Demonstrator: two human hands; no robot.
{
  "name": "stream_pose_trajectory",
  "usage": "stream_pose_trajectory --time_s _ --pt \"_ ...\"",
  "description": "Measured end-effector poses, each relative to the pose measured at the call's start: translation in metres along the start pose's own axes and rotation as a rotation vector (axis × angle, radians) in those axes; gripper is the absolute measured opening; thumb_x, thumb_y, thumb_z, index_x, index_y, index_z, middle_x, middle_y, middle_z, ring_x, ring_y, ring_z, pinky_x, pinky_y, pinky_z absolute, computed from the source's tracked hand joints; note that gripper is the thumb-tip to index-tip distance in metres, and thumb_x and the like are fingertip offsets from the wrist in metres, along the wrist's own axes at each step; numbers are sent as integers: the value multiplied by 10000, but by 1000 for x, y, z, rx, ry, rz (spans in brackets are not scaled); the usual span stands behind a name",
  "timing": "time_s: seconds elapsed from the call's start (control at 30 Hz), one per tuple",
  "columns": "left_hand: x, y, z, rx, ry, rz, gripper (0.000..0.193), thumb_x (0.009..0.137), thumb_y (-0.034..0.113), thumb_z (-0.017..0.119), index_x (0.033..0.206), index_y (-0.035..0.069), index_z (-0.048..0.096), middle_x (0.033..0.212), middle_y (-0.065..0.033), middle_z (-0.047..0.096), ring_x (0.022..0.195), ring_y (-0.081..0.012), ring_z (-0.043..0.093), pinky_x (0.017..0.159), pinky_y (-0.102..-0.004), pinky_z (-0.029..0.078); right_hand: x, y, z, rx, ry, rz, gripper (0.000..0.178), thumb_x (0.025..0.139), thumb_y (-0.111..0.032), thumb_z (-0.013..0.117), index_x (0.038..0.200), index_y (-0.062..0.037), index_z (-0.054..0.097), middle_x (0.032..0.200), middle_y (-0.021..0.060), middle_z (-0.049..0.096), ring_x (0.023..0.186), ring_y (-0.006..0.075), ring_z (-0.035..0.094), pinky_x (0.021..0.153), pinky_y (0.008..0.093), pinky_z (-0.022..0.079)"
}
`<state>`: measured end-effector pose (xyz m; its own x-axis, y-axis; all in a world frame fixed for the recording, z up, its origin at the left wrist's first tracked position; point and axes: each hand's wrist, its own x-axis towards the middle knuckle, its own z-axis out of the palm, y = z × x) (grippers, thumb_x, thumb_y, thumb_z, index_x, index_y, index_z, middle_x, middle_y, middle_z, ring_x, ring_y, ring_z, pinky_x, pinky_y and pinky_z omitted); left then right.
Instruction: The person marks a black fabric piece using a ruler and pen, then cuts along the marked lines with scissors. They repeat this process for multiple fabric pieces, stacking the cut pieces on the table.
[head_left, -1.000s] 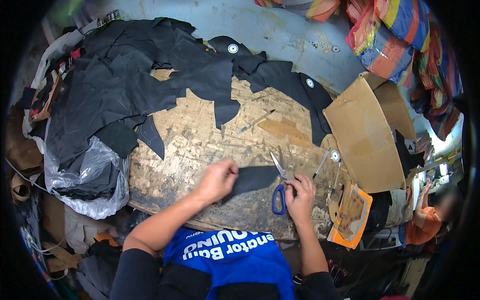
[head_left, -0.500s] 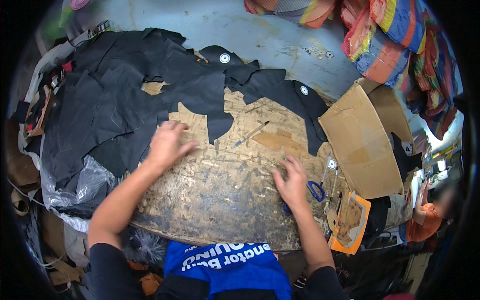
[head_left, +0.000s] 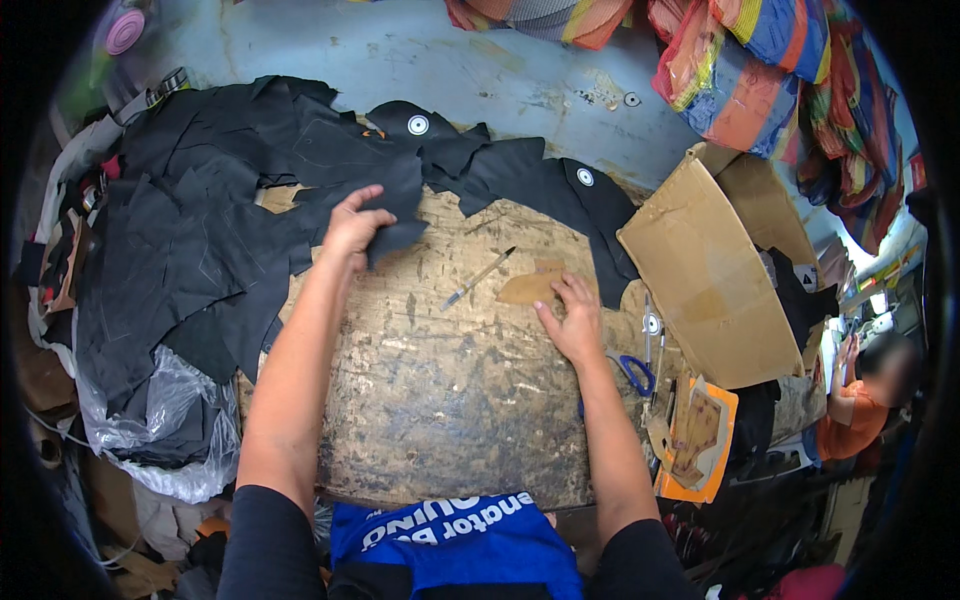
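Note:
My left hand (head_left: 352, 228) is stretched forward and grips the edge of a black leather piece (head_left: 385, 190) in the heap at the back left of the worn wooden worktable (head_left: 450, 400). My right hand (head_left: 572, 318) rests flat on the table with its fingertips on a small brown cardboard pattern piece (head_left: 528, 288). A pen (head_left: 480, 277) lies just left of that pattern. Scissors with blue handles (head_left: 640, 355) lie on the table to the right of my right hand.
Black leather sheets (head_left: 190, 250) cover the table's left and back. An open cardboard box (head_left: 715, 275) stands at the right. A clear plastic bag (head_left: 170, 420) hangs off the left edge. Colourful sacks (head_left: 780, 70) are stacked at the back right. Another person (head_left: 865, 395) sits far right.
My left hand has reached farther back and taken hold of a black leather piece. My right hand let go of the scissors and moved left onto the brown pattern piece.

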<state>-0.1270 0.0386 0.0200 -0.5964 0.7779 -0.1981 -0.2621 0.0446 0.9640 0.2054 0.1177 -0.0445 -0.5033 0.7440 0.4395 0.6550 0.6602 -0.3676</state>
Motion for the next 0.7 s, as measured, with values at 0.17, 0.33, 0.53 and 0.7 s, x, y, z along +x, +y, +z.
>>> stream_pose_trajectory --time_s 0.17,0.33,0.53,0.7 --pt "-75 44 -35 -144 -382 87 686 737 -36 626 1369 -55 359 1048 -136 618 859 -152 623 770 -260 512 2 -1 -2 -32 -2 -15 418 784 -292 682 1060 19 638 1241 228 544 1215 382 454 1024 449 331" --pt "-179 15 -102 106 -658 -210 868 583 -62 738 1376 -15 386 1086 -50 583 894 -90 573 765 -226 471 0 -19 -15 -117 -84 30 423 781 -281 690 1091 0 629 1264 227 524 1243 377 415 1040 472 302" --pt "-246 0 -144 1007 -384 -19 821 617 -82 691 1372 90 421 1085 -131 575 837 -205 578 803 -279 469 -41 -103 -40 769 169 209 395 836 -194 654 1111 77 570 1162 207 586 1074 314 578 929 418 445" --pt "-292 -35 -54 -382 -307 -22 496 935 393 520 1241 4 492 1310 -154 488 1174 -264 492 1005 -428 388 -105 -207 -66 1417 193 -395 456 903 -326 528 1130 70 525 1140 234 580 1014 363 595 880 461 474"
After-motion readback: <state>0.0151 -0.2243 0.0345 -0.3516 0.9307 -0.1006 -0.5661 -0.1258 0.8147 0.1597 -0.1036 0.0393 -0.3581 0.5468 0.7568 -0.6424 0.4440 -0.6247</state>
